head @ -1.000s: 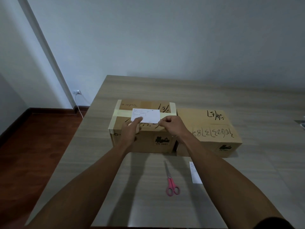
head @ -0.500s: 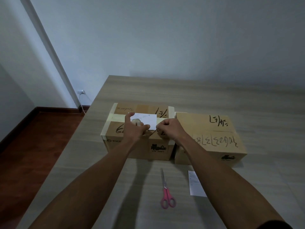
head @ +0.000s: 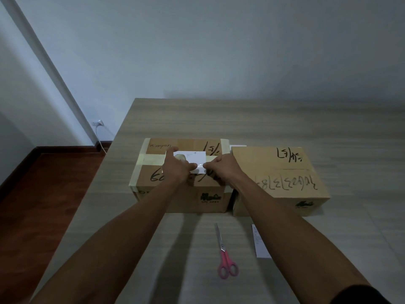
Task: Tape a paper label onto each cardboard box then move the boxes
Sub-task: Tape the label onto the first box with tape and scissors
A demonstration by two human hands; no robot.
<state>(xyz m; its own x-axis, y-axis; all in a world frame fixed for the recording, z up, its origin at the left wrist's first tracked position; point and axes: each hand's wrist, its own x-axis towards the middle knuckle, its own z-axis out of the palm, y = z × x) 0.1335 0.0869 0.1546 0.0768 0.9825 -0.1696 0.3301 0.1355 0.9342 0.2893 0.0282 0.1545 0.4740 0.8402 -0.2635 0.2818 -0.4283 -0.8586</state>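
Two cardboard boxes stand side by side on the wooden table. A white paper label lies on top of the left box, over its beige tape band. My left hand rests on the label's left part and grips a clear tape roll. Just to its right, my right hand pinches the tape end at the label's lower right corner. The right box has black scribbles and no label on its top.
Pink-handled scissors lie on the table in front of the boxes. A second paper label lies flat to their right. The table's left edge drops to a red-brown floor. A wall socket sits low on the left wall.
The label went from held above the left box to lying flat on its top. My left hand came over the label with the roll, and my right hand took the tape end.
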